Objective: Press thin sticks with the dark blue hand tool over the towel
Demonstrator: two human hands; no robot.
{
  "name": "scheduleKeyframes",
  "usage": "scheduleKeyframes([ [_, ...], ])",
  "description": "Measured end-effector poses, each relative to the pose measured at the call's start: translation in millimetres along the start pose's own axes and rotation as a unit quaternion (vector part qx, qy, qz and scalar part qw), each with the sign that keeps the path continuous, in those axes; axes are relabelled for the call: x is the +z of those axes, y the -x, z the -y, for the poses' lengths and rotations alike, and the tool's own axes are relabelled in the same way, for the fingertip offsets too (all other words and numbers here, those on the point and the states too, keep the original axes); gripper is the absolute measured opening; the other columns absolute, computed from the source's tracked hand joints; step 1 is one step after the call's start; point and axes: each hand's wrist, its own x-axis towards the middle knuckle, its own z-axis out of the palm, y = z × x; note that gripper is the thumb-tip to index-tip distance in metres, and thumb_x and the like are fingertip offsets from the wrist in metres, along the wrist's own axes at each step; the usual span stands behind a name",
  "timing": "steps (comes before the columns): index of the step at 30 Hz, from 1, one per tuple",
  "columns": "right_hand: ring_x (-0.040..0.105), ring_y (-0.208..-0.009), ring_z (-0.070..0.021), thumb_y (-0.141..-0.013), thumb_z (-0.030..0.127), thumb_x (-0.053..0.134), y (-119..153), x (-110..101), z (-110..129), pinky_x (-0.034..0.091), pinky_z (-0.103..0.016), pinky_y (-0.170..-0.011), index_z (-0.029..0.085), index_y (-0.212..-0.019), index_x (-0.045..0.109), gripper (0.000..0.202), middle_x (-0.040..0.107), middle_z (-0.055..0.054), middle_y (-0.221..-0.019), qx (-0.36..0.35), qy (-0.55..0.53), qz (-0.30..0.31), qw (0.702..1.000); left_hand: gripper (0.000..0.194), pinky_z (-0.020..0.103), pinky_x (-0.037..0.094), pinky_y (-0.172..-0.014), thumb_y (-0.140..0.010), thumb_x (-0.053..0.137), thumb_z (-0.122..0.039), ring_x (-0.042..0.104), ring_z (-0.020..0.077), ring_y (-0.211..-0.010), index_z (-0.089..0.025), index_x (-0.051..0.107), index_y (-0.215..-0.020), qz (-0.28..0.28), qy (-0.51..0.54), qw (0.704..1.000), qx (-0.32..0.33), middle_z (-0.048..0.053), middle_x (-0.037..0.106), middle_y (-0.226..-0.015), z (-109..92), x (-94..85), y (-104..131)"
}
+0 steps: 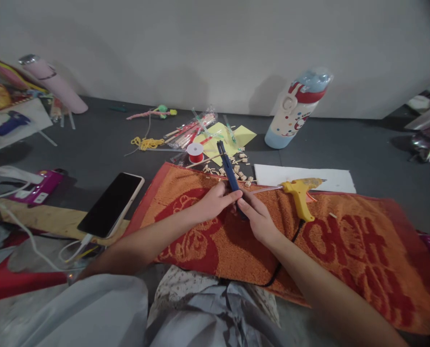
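Note:
A slim dark blue hand tool [230,174] with a split, jaw-like far end tilts up from both of my hands; its exact kind cannot be made out. My left hand [215,203] closes around its lower part from the left, thumb along the side. From the right, my right hand [259,219] grips the same end, its thumb near the left one. A thin wooden stick [205,161] reaches the tool's upper part in view; whether they touch is unclear. Many short wood pieces [238,172] lie behind the tool. The orange towel [251,250] is under my hands.
A yellow glue gun [298,193] lies right on the towel, its cord running forward. Behind are white board [330,178], a tilted-looking bottle [294,113], yellow paper [246,137], a red spool [195,153] and yellow string [146,143]. Left are a phone [110,205] and purple power strip [37,187].

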Motion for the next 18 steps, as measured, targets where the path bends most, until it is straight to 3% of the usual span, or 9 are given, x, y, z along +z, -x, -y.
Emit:
scheduleKeyframes([
  [18,0.053,-0.069,-0.018,-0.085,0.052,0.057,0.3,0.0,0.8,0.043,-0.032,-0.066,0.02,-0.116,0.061,0.045,0.061,-0.001,-0.077,0.012,-0.002,-0.004,1.0,0.051,0.028,0.046,-0.055,-0.074,0.068,-0.059,0.055,0.0116,-0.055,-0.017,0.044,-0.088,-0.003,-0.001,1.0,0.002,-0.004,0.054,-0.065,-0.7,0.2,0.3],
])
